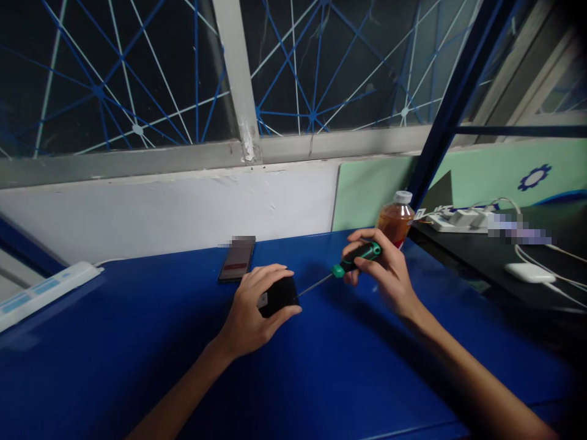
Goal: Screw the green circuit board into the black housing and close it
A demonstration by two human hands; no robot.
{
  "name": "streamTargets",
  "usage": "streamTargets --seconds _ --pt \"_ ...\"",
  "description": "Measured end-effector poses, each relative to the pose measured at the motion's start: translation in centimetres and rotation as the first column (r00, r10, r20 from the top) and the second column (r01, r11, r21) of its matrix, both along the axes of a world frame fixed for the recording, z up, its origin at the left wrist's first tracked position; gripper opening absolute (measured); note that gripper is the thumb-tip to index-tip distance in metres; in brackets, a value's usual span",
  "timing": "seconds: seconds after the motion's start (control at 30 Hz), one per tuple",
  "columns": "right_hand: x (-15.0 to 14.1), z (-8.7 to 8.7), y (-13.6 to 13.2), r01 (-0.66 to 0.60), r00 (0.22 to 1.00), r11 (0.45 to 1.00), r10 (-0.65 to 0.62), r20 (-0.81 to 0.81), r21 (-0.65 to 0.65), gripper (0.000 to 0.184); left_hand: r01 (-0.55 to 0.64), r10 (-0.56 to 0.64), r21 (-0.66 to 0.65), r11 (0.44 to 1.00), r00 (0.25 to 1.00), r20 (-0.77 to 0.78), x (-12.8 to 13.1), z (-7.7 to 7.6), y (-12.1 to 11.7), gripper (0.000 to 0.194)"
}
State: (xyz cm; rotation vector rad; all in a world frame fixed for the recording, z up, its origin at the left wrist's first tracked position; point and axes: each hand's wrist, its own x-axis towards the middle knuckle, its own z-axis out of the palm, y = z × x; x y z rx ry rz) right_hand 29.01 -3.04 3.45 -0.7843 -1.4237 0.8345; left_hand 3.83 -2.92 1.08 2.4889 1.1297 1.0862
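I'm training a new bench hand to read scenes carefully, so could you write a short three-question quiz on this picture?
1. Which hand holds the screwdriver?
2. True or false: the bottle has its cap on.
3. What does the left hand hold?
A) a phone
B) a black box
C) a power strip

Key: 1: the right hand; 2: true; 3: B.
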Motion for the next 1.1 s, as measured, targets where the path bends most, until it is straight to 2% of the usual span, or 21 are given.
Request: streamTargets --seconds 0.07,0.27,0.4,0.47,0.63,0.8,0.9,1.0,1.1 --pt "0.0 0.1 0.0 0.011 1.000 1.000 -0.011 0.009 -0.006 0.023 0.007 -0.007 0.004 1.000 1.000 0.001 0.0 0.0 0.0 0.045" --pt "-0.2 0.2 -0.3 0.168 0.980 0.986 -0.167 0.110 -0.007 0.024 0.011 -0.011 -0.006 1.000 1.000 -0.001 0.1 -0.1 0.1 0.044" --pt "-0.2 0.2 -0.3 0.054 0.997 0.998 -0.055 0.060 0.020 0.025 -0.002 0.002 0.003 1.000 1.000 -0.005 0.0 -0.1 0.1 0.044" --pt "-0.2 0.3 -0.2 0.051 0.997 0.999 -0.052 0.060 0.009 0.025 -0.003 0.003 0.007 1.000 1.000 -0.008 0.1 -0.1 0.2 0.044" --pt "-0.4 0.3 -0.1 0.216 0.961 0.976 -0.217 0.172 0.028 0.027 0.012 -0.011 0.009 1.000 0.999 -0.032 0.2 -0.1 0.2 0.045" --pt "-0.6 -0.2 0.0 0.271 0.925 0.960 -0.279 0.257 0.068 0.027 0.030 -0.032 -0.014 0.999 0.988 -0.149 0.4 -0.5 0.2 0.048" --pt "-0.2 -0.5 0.4 0.373 0.858 0.919 -0.393 0.330 0.123 0.024 0.051 -0.060 -0.043 0.998 0.967 -0.249 0.8 -0.9 0.0 0.051" --pt "0.5 -0.7 1.0 0.502 0.741 0.837 -0.546 0.390 0.218 0.023 0.058 -0.075 -0.063 0.996 0.949 -0.307 1.0 -1.5 -0.1 0.053" --pt "1.0 -0.9 1.6 0.565 0.634 0.768 -0.638 0.437 0.302 0.020 0.060 -0.078 -0.063 0.996 0.937 -0.341 1.1 -1.9 -0.1 0.055"
